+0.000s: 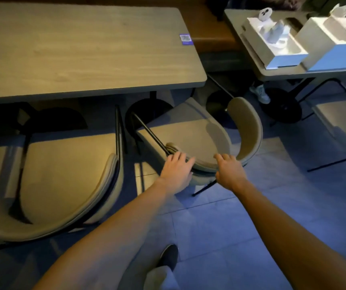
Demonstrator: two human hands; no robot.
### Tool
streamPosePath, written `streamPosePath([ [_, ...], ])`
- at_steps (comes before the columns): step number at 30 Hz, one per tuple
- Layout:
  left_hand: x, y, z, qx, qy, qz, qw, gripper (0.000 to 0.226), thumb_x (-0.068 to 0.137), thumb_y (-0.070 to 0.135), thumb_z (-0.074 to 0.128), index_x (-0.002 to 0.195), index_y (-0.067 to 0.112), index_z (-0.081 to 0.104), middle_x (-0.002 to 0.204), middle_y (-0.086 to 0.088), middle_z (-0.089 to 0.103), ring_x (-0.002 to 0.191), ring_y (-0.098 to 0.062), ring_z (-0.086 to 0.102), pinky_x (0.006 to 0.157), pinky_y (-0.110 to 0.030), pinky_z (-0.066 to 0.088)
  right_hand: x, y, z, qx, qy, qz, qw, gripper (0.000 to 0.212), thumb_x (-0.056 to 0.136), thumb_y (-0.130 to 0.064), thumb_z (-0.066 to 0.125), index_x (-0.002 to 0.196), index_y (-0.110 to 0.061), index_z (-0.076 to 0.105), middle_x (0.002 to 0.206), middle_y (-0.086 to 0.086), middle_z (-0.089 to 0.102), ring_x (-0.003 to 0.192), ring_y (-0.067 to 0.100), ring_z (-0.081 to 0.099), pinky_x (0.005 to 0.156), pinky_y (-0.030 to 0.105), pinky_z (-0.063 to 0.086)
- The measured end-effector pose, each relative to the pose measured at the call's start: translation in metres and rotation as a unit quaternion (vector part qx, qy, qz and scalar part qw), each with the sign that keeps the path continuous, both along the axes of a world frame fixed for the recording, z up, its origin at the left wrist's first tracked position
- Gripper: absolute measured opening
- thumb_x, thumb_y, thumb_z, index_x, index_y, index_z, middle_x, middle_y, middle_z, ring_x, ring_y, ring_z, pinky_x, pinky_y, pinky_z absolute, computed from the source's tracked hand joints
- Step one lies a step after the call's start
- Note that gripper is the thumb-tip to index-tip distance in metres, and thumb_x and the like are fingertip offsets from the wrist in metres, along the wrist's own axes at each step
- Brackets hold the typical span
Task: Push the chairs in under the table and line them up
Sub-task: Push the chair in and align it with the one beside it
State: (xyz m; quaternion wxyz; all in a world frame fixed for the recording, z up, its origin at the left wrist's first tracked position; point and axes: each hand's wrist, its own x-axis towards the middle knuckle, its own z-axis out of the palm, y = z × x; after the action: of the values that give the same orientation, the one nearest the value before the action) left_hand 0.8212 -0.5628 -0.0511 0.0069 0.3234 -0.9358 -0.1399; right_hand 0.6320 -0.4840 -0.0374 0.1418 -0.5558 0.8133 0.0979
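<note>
A long wooden table [80, 59] fills the upper left. A beige curved-back chair [63, 181] stands at its near edge on the left, its seat partly under the top. A second beige chair [191, 132] stands at the table's right corner, turned at an angle so its backrest wraps towards me and to the right. My left hand [177, 170] rests over the left part of that backrest's rim, fingers curled on it. My right hand [229, 171] lies on the same rim a little further right, fingers over the top edge.
A second table [276, 73] at the upper right carries white boxes [276, 45]. Another chair [339, 130] stands below it at the right edge. A person's shoe [260, 94] shows under that table. My own dark shoe [169, 257] is on the tiled floor [230, 227].
</note>
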Motion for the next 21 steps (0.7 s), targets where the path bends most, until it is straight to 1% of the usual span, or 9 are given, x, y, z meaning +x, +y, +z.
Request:
streamPosePath([
  [2, -0.041, 0.005, -0.004, -0.016, -0.027, -0.025, 0.999, 0.049, 0.093, 0.032, 0.059, 0.138, 0.016, 0.048, 0.135, -0.015, 0.052, 0.13, -0.035, 0.041, 0.108, -0.047, 0.033, -0.031, 0.007, -0.011, 0.042, 0.034, 0.007, 0.999, 0.055, 0.085, -0.016, 0.06, 0.138, -0.015, 0.046, 0.132, 0.012, 0.058, 0.121, 0.036, 0.051, 0.101, 0.045, 0.043],
  [4, -0.074, 0.009, -0.014, -0.02, -0.066, -0.046, 0.997, 0.05, 0.092, 0.031, 0.062, 0.138, 0.017, 0.048, 0.137, -0.015, 0.051, 0.132, -0.035, 0.04, 0.11, -0.046, 0.031, -0.056, 0.013, -0.025, 0.072, 0.058, 0.018, 0.996, 0.053, 0.084, -0.016, 0.061, 0.136, -0.018, 0.048, 0.132, 0.008, 0.059, 0.124, 0.032, 0.051, 0.109, 0.046, 0.038],
  [6, -0.097, 0.014, -0.026, -0.002, -0.103, -0.051, 0.993, 0.049, 0.089, 0.028, 0.067, 0.134, 0.017, 0.049, 0.132, -0.013, 0.054, 0.126, -0.034, 0.045, 0.107, -0.045, 0.034, -0.072, 0.016, -0.039, 0.082, 0.076, 0.034, 0.993, 0.05, 0.084, -0.016, 0.063, 0.133, -0.021, 0.052, 0.132, 0.004, 0.061, 0.127, 0.028, 0.05, 0.114, 0.048, 0.033],
  [8, -0.109, 0.018, -0.037, 0.019, -0.13, -0.043, 0.99, 0.048, 0.087, 0.024, 0.068, 0.131, 0.018, 0.05, 0.125, -0.011, 0.058, 0.119, -0.033, 0.051, 0.102, -0.044, 0.038, -0.082, 0.014, -0.05, 0.074, 0.085, 0.057, 0.992, 0.048, 0.085, -0.016, 0.063, 0.132, -0.024, 0.054, 0.131, 0.002, 0.062, 0.127, 0.027, 0.049, 0.116, 0.049, 0.029],
  [12, -0.114, 0.014, -0.051, 0.017, -0.155, -0.027, 0.987, 0.045, 0.083, 0.014, 0.069, 0.124, 0.02, 0.05, 0.117, -0.009, 0.063, 0.111, -0.032, 0.054, 0.095, -0.042, 0.038, -0.087, 0.005, -0.064, 0.067, 0.094, 0.079, 0.99, 0.042, 0.088, -0.019, 0.066, 0.128, -0.027, 0.059, 0.126, 0.0, 0.066, 0.126, 0.027, 0.051, 0.119, 0.053, 0.018],
  [13, -0.115, 0.012, -0.053, 0.015, -0.162, -0.025, 0.986, 0.044, 0.082, 0.012, 0.068, 0.121, 0.021, 0.05, 0.115, -0.009, 0.064, 0.109, -0.032, 0.055, 0.094, -0.042, 0.038, -0.087, 0.003, -0.066, 0.064, 0.093, 0.082, 0.99, 0.04, 0.088, -0.02, 0.068, 0.126, -0.028, 0.06, 0.124, 0.0, 0.067, 0.126, 0.027, 0.052, 0.119, 0.053, 0.017],
  [17, -0.116, 0.013, -0.054, 0.006, -0.172, -0.014, 0.985, 0.043, 0.082, 0.006, 0.066, 0.118, 0.022, 0.049, 0.111, -0.009, 0.065, 0.106, -0.034, 0.054, 0.092, -0.045, 0.035, -0.092, -0.001, -0.064, 0.069, 0.104, 0.112, 0.986, 0.035, 0.09, -0.018, 0.065, 0.121, -0.033, 0.064, 0.119, -0.002, 0.07, 0.118, 0.023, 0.057, 0.113, 0.043, 0.029],
  [21, -0.109, 0.015, -0.053, 0.008, -0.162, -0.008, 0.987, 0.04, 0.083, 0.004, 0.063, 0.116, 0.024, 0.052, 0.107, -0.008, 0.068, 0.106, -0.034, 0.054, 0.091, -0.046, 0.034, -0.084, 0.003, -0.059, 0.063, 0.111, 0.12, 0.985, 0.03, 0.091, -0.018, 0.061, 0.116, -0.032, 0.066, 0.113, -0.003, 0.072, 0.112, 0.021, 0.06, 0.106, 0.037, 0.036],
])
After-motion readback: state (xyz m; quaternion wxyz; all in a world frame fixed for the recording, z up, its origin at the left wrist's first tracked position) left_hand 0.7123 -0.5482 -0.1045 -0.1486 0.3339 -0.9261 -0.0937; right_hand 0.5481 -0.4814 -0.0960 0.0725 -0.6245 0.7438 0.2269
